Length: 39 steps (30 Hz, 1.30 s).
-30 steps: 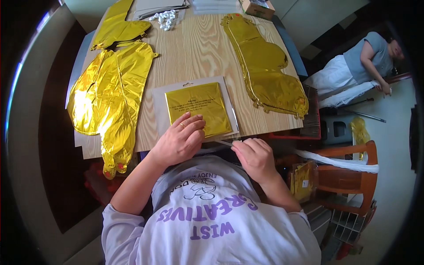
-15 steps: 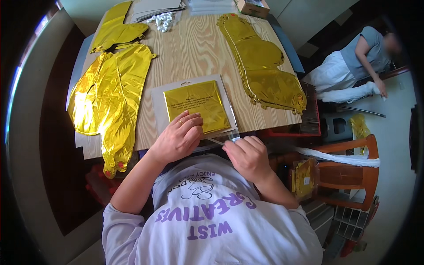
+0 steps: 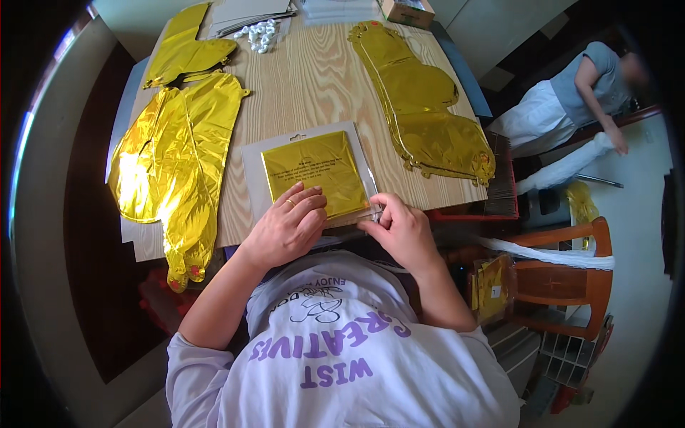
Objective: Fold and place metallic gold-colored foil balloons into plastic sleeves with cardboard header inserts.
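Observation:
A flat clear plastic bag [image 3: 366, 161] lies at the table's near edge, holding a grey card and a folded gold foil sheet [image 3: 317, 167] with dark print. My left hand [image 3: 287, 222] has bent fingers pressing on the bag's lower left part; its thumb is mostly hidden. At the near right corner, my right hand [image 3: 401, 230] pinches the bag's clear flap between thumb and fingers. The left hand covers part of the near edge.
Gold foil balloons lie flat at left [image 3: 178, 143] and right [image 3: 421, 107]. White curled pieces [image 3: 260, 36], grey cards [image 3: 250, 11] and a cardboard box [image 3: 408, 13] sit at the far edge. Beyond a wooden chair [image 3: 549, 278], another person [image 3: 564, 100] handles a white strand bundle [image 3: 567, 167].
My right hand has moved up and away from me, bringing the flap to the bag's near right corner. My left hand stays nearly in place. The other person's white bundle has shifted.

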Available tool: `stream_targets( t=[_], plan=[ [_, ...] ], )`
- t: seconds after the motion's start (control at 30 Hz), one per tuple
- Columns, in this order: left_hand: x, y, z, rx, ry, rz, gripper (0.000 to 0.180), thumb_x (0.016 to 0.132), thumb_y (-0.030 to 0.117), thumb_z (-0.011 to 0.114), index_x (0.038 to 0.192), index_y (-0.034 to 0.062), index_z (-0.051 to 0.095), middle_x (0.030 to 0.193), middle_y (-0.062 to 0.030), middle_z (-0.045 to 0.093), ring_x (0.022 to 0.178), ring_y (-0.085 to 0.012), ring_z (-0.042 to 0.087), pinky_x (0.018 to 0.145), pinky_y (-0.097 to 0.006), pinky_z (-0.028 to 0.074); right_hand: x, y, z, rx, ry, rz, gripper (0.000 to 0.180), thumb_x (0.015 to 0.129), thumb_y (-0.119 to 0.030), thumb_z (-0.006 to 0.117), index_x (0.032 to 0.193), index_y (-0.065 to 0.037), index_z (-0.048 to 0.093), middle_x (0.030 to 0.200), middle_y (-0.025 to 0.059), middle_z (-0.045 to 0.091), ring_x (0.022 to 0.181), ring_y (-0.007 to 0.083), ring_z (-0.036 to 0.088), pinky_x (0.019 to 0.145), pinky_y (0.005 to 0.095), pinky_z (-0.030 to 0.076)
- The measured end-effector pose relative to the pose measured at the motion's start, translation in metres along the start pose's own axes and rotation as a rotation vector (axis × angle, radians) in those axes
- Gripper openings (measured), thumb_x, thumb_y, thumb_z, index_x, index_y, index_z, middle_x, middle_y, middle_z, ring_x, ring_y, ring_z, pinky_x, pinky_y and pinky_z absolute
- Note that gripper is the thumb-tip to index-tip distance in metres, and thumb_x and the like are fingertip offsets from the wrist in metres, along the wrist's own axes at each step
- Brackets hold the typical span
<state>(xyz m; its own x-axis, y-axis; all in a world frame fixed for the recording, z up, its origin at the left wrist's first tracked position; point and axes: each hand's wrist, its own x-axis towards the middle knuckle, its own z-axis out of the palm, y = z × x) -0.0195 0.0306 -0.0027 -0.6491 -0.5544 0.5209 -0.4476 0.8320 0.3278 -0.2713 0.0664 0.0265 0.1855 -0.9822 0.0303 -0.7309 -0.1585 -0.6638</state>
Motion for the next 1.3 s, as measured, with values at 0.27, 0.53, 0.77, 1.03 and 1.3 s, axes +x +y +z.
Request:
stream_targets(
  t=[0.27,0.53,0.77,1.03,1.3],
  plan=[
    [0.002,0.000,-0.002,-0.027,-0.029,0.016,0.026,0.080,0.006,0.073,0.101,0.0052,0.058,0.113,-0.0113,0.063,0.119,-0.0301,0.061,0.106,-0.050,0.047,0.008,0.018,-0.026,-0.090,-0.099,-0.298,0.044,0.080,-0.013,0.081,0.121,-0.008,0.068,0.083,0.0093,0.066,0.073,0.0271,0.066,0.070,0.0384,0.052],
    [0.001,-0.003,-0.003,-0.020,-0.040,0.008,0.025,0.080,0.006,0.072,0.100,0.0053,0.057,0.113,-0.0111,0.063,0.119,-0.0300,0.062,0.106,-0.049,0.048,0.025,0.013,-0.027,-0.122,-0.025,-0.418,0.033,0.081,-0.015,0.080,0.112,-0.010,0.071,0.086,0.0049,0.061,0.078,0.0242,0.062,0.077,0.0376,0.049],
    [0.004,-0.003,-0.003,-0.030,-0.040,0.003,0.022,0.081,0.007,0.072,0.099,0.0054,0.058,0.113,-0.0112,0.064,0.119,-0.0303,0.062,0.106,-0.050,0.047,0.030,0.023,-0.021,-0.195,0.004,-0.502,0.030,0.079,-0.012,0.079,0.107,-0.008,0.070,0.087,0.0046,0.059,0.080,0.0246,0.063,0.074,0.0384,0.048],
    [0.010,-0.001,-0.009,-0.042,-0.082,-0.018,0.024,0.079,0.012,0.076,0.097,0.0045,0.063,0.113,-0.0120,0.065,0.118,-0.0323,0.062,0.105,-0.050,0.047,0.017,0.034,-0.010,-0.208,0.170,-0.548,0.035,0.075,-0.008,0.081,0.110,-0.010,0.072,0.098,0.0050,0.063,0.085,0.0243,0.061,0.078,0.0367,0.049],
    [0.045,0.024,-0.024,0.154,-0.245,-0.069,0.029,0.081,0.013,0.073,0.108,0.0059,0.066,0.121,-0.0123,0.062,0.124,-0.0331,0.057,0.112,-0.051,0.040,0.004,0.051,-0.019,-0.254,0.148,-0.543,0.036,0.073,-0.010,0.082,0.108,-0.010,0.071,0.108,0.0055,0.062,0.093,0.0259,0.059,0.083,0.0390,0.048]
  ],
)
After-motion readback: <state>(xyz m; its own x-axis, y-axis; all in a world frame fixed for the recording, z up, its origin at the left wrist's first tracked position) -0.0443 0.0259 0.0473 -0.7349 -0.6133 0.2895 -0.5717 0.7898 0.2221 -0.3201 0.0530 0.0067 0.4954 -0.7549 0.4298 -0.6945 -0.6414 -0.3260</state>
